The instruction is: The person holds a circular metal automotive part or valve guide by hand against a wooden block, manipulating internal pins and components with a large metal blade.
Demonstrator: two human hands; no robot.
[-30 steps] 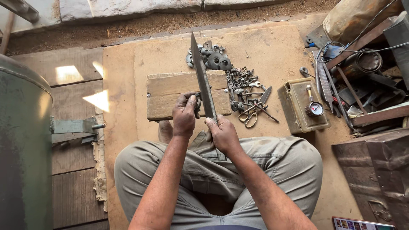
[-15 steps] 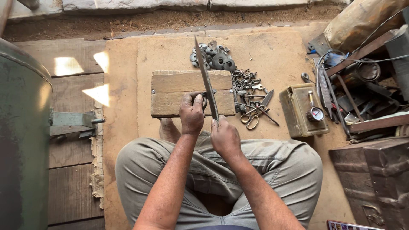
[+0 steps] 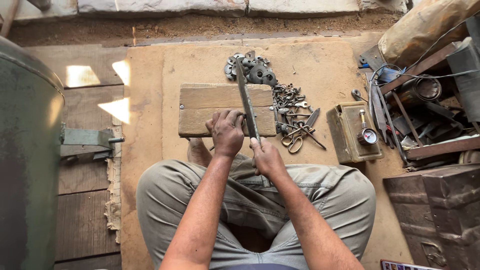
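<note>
sunlit patches on the plank floor (image 3: pixel 85 200) at left, a stone kerb (image 3: pixel 200 6) beyond bare dirt far off.

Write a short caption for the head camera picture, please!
Seated person's two hands hold a long metal file over a wooden block.

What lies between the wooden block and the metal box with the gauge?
In the head view, scissors and small metal parts lie between the wooden block and the metal box.

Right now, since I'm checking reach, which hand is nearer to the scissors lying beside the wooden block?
Right. The right hand grips the long metal file just left of the scissors; the left hand rests farther left, over the wooden block.
</note>
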